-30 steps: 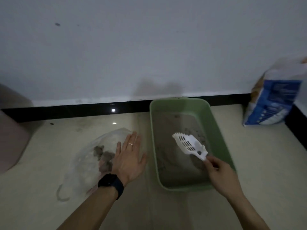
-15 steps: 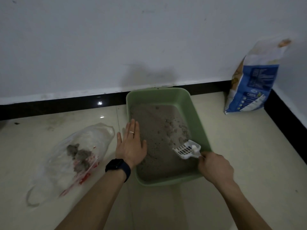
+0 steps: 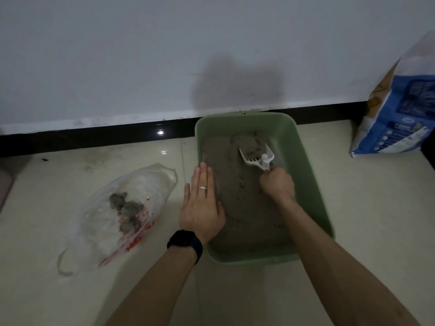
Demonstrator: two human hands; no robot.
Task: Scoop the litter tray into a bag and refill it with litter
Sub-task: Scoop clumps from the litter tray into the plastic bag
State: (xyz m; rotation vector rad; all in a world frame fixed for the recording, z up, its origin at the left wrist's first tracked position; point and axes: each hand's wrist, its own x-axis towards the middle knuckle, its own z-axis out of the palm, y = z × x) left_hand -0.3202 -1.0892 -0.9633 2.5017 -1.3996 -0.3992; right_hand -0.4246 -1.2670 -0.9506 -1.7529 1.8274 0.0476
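Sack (image 3: 397, 118), right edge of frame, blue and white, leaning at the wall (image 3: 141, 55); print too blurred to read. Bag (image 3: 138, 184), clear plastic with red print, unreadable, lies on the floor (image 3: 364, 220) at lower left, grey clumps (image 3: 126, 208) inside.

Green tray (image 3: 308, 184) at centre, far end against the wall, grey litter (image 3: 235, 196) in it. Right hand (image 3: 277, 184) is inside the tray, fingers (image 3: 270, 178) curled tight round the handle of the white scoop (image 3: 256, 156). Scoop head sits just above the fingers in the frame, at the tray's far end, down in the litter, some litter in it.

Left hand (image 3: 200, 208) lies flat, palm down, over the tray's left rim, fingers (image 3: 203, 177) straight and together, holding nothing; the bag is near, to its left, apart. Ring (image 3: 203, 188) on one finger, dark watch (image 3: 186, 243) on the wrist.
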